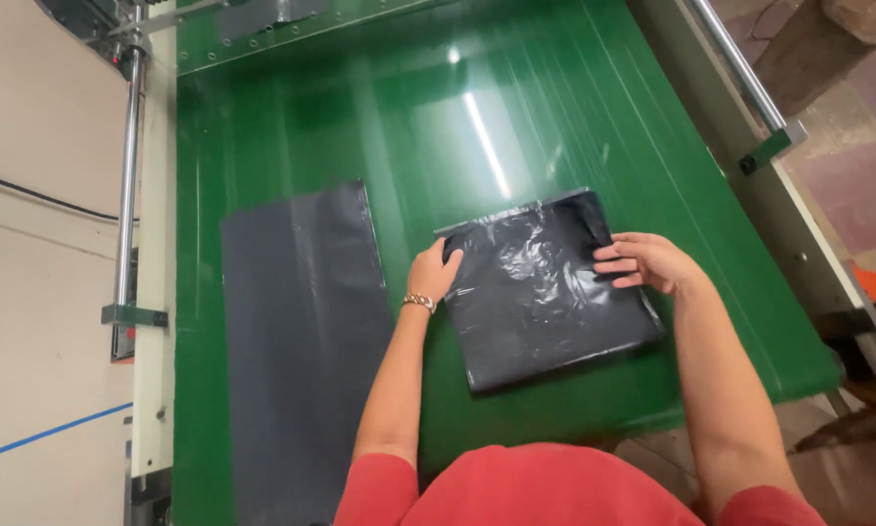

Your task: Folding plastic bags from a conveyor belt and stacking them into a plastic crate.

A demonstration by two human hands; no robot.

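Black plastic bags (545, 292), a small folded stack, glossy and wrinkled, lying flat on the green belt (292, 117) near its close edge, a little right of centre. Turned slightly, top edge tilted up toward the right. Held at both sides: left hand (434, 273) on the stack's upper left edge, fingers curled closed around that edge, thumb on top; right hand (643, 261) on the upper right corner, fingers (613, 253) stretched nearly flat and pressing on the plastic, not wrapped around it. Metal bracelet (419, 302) on the left wrist. Red sleeves (516, 487) at the bottom of the view.

Left of the stack, well apart from it, a long matt grey-black sheet (302, 351), lying flat along the belt and running off the bottom of the view; untouched by either hand. Bright lamp glare (485, 141) on the belt above the stack. Cream side rail (153, 292) with a chrome rod (129, 175) along the belt's left edge; another chrome rod (740, 63) with a green clamp (769, 148) on the right. Reddish tiled floor (857, 185) beyond the right rail.
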